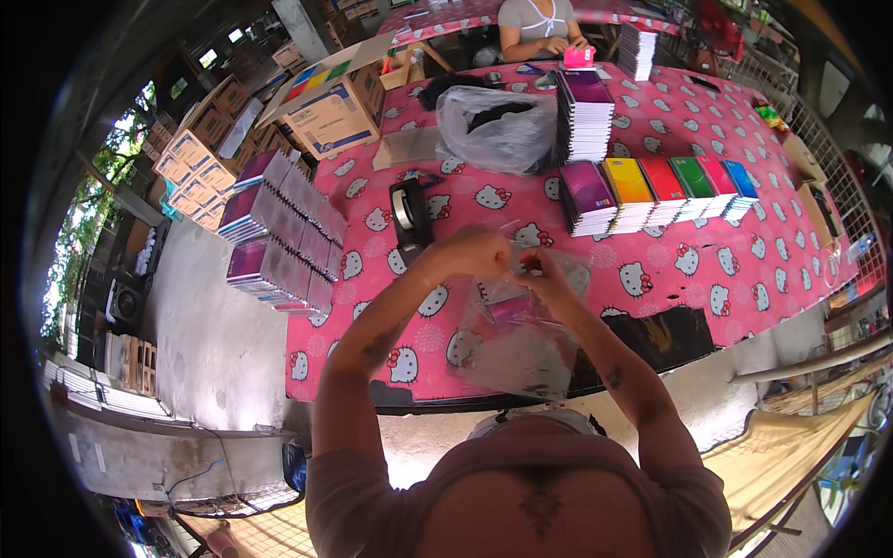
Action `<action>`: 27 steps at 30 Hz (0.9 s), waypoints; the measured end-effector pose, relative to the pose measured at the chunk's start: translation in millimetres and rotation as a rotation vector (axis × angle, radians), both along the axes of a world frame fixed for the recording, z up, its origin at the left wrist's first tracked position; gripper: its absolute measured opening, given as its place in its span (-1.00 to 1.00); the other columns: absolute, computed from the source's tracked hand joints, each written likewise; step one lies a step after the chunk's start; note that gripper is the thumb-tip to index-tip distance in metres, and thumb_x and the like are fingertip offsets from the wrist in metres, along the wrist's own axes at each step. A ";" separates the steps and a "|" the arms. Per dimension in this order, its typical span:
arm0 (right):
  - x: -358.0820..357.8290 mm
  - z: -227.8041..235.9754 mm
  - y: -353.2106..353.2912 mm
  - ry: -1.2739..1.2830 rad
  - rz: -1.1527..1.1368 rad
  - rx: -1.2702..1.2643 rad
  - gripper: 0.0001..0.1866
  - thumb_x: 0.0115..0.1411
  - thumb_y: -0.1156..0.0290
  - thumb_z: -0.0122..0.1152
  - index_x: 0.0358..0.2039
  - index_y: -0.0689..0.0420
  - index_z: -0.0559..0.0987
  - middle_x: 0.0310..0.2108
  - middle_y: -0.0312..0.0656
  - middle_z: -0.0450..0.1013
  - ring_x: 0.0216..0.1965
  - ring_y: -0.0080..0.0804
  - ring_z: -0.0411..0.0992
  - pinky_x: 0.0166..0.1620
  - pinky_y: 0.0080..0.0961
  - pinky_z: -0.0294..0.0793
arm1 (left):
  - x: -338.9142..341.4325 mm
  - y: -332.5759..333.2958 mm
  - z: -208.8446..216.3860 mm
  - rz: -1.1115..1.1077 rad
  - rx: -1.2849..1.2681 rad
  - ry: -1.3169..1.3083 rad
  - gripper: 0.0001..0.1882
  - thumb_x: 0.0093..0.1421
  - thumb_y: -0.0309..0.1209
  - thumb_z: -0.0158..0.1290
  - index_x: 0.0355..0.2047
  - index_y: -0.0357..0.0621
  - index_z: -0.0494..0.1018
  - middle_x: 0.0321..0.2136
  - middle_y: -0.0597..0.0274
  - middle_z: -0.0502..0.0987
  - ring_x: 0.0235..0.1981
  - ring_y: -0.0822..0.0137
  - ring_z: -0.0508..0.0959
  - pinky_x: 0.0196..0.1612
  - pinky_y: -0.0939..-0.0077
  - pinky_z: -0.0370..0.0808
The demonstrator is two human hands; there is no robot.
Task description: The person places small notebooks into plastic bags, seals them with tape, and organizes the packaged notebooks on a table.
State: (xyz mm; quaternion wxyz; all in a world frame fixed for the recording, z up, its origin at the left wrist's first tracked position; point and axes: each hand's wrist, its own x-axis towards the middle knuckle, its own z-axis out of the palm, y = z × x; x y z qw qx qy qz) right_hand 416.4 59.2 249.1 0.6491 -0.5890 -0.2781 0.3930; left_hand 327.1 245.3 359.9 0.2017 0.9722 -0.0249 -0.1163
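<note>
A clear plastic bag [521, 358] lies on the table in front of me, with a purple-covered spiral notebook [507, 310] showing through it. Over the bag's far end, my left hand [482, 253] is closed; what its fingers hold is too small to make out. Close beside it, my right hand [542, 272] pinches the plastic at that end. To the left of my hands stands a black tape dispenser [409, 214] with a roll on it.
Stacked purple notebooks [284, 228] line the left edge. A row of coloured spiral notebooks [651, 191] and a tall stack [586, 116] stand right. Beyond are a large plastic bag [498, 130] and cardboard box [335, 112]. Across the table, another person's hands [567, 45] hold something pink.
</note>
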 end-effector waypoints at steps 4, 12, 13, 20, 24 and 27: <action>1.1 5.4 2.1 0.051 0.078 0.080 -0.56 0.04 0.55 0.39 -0.06 0.09 0.45 -0.18 -0.32 0.32 -0.16 -0.53 0.33 -0.14 -0.54 0.39 | 5.0 50.8 -74.9 0.213 -0.489 0.406 -0.57 0.09 -0.08 0.27 -0.28 -0.22 0.57 -0.48 0.21 0.57 -0.37 0.27 0.60 -0.29 0.35 0.53; 18.0 -38.7 -11.3 0.185 -0.015 0.162 -0.52 0.09 0.56 0.40 0.03 0.08 0.47 -0.15 -0.35 0.35 -0.13 -0.57 0.33 -0.12 -0.57 0.39 | -54.5 30.9 -94.1 0.841 -0.530 -0.594 -0.66 0.16 -0.21 0.22 -0.23 -0.25 0.50 -0.29 0.04 0.57 -0.19 0.11 0.55 -0.10 0.28 0.47; 18.8 -37.7 -10.5 0.166 -0.009 0.168 -0.54 0.11 0.52 0.39 0.03 0.07 0.48 -0.15 -0.36 0.35 -0.13 -0.57 0.33 -0.11 -0.58 0.38 | -70.6 29.3 -64.1 1.025 -0.175 -0.837 -0.68 0.16 -0.24 0.20 -0.22 -0.24 0.50 -0.25 0.00 0.57 -0.14 0.09 0.54 -0.06 0.23 0.45; 1.7 -31.9 -12.5 0.243 -0.134 0.175 -0.63 0.28 0.29 0.24 0.07 0.00 0.45 -0.05 -0.33 0.39 -0.01 -0.53 0.35 -0.04 -0.50 0.36 | -268.5 124.4 5.1 1.646 1.118 -0.796 -0.49 0.20 -0.26 0.10 0.18 0.11 0.40 0.20 -0.16 0.31 0.22 -0.28 0.26 0.26 -0.06 0.25; -29.6 -29.2 -41.7 0.350 -0.372 0.104 -0.67 0.28 0.20 0.24 0.00 0.01 0.46 -0.22 -0.40 0.39 -0.25 -0.54 0.36 -0.22 -0.58 0.35 | -303.1 143.5 -1.4 1.612 1.025 -0.818 -0.50 0.21 -0.29 0.10 0.18 0.07 0.40 0.19 -0.22 0.30 0.20 -0.26 0.28 0.21 -0.03 0.30; -47.2 -59.9 -78.0 0.457 -0.485 0.106 -0.69 0.26 0.21 0.23 -0.05 0.03 0.46 -0.31 -0.41 0.40 -0.39 -0.52 0.36 -0.25 -0.52 0.38 | -225.4 100.2 14.6 1.395 1.100 -1.065 -0.47 0.16 -0.35 0.14 0.17 -0.06 0.39 0.17 -0.28 0.30 0.14 -0.25 0.33 0.14 0.01 0.34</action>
